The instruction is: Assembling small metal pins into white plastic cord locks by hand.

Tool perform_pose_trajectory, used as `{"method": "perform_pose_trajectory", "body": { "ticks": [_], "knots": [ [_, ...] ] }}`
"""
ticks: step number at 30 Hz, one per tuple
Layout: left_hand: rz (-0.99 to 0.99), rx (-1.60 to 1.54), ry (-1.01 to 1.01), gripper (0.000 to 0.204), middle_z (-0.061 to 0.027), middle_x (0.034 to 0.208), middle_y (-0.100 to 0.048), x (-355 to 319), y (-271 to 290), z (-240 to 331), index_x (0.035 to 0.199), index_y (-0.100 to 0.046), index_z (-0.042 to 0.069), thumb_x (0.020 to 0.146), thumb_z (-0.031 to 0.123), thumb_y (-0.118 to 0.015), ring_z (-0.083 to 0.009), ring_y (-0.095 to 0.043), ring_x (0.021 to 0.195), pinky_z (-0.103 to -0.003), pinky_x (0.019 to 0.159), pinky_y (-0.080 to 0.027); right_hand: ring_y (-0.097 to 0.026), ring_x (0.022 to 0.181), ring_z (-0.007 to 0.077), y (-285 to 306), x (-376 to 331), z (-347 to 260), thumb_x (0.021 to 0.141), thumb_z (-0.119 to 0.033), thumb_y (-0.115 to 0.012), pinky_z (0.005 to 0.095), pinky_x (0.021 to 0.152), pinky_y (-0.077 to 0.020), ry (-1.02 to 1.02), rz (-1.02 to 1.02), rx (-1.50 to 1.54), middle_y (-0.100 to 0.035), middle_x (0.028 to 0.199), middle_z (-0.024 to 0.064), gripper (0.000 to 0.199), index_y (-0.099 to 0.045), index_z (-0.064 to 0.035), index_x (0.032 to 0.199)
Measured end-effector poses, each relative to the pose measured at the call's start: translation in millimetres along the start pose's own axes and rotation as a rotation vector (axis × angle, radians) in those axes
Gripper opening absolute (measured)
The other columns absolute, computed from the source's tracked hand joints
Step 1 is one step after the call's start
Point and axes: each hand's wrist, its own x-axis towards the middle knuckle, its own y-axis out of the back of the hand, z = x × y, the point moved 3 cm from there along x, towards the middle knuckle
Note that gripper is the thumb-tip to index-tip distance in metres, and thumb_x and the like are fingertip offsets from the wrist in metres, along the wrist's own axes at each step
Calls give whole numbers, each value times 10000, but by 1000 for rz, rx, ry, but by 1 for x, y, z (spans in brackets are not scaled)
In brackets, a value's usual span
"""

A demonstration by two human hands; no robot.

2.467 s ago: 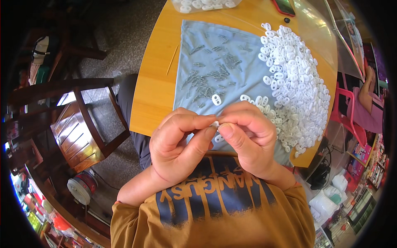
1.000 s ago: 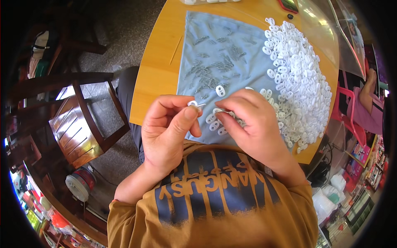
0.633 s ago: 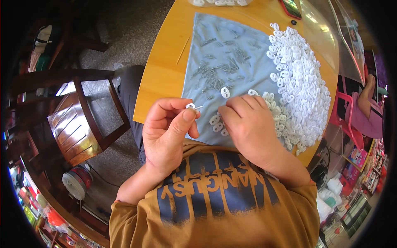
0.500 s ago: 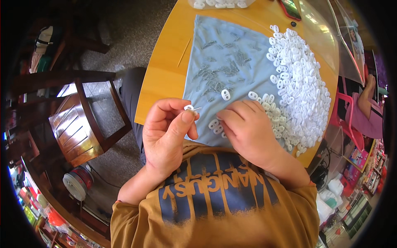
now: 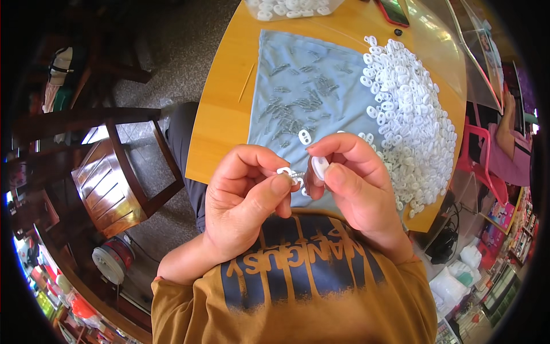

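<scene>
Between thumb and fingers, my left hand [image 5: 243,198] pinches a small white plastic piece [image 5: 283,171], with a thin metal spring [image 5: 297,174] sticking out of it to the right. My right hand [image 5: 366,186] grips a white oval plastic piece [image 5: 320,167] close to the spring's free end; whether they touch I cannot tell. Beyond the hands, one two-holed white oval piece [image 5: 305,137] lies alone on the blue-grey cloth [image 5: 268,69]. Many small springs [image 5: 286,114] are scattered over that cloth. A large pile of white two-holed pieces [image 5: 409,109] covers its right side.
On the yellow table [image 5: 215,114] lie a thin wooden stick [image 5: 246,83] at left, a phone [image 5: 394,12] at the far right and a clear container [image 5: 293,8] of white pieces. A wooden chair [image 5: 109,178] stands left; another person's arm [image 5: 507,123] shows at right.
My right hand has lifted from the cloth with a white oval piece and come left to the spring. My left hand, holding its piece and spring, has shifted slightly right and nearer.
</scene>
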Motion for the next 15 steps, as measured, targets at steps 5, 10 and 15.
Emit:
{"method": "perform_pose_trajectory", "body": {
  "ticks": [5, 10, 15],
  "knots": [
    [-7, -7, 30, 126, -87, 884, -621, -1, -1, -5, 1010, -513, 14, 891, 3, -552, -78, -556, 646, -197, 580, -461, -543, 842, 95, 1, -4, -1, 922, -123, -560, 232, 777, -454, 33, -3, -85, -570, 988, 28, 269, -530, -4, 1160],
    [-6, 13, 30, 118, -97, 897, -624, -1, -1, -4, 1003, -512, 9, 891, -5, -545, -79, -560, 652, -194, 577, -461, -570, 960, 122, 3, -4, -1, 920, -92, -553, 257, 857, -457, 46, -82, -59, -574, 1065, 68, 320, -520, 28, 1214],
    [-37, 0, -68, 126, -99, 911, -622, -2, -2, -5, 1007, -510, 9, 888, -21, -540, -77, -564, 680, -191, 594, -475, -578, 990, 143, 0, -3, 2, 914, -61, -549, 265, 860, -462, 47, -124, -57, -561, 1107, 88, 323, -520, 55, 1215]
  ]
}}
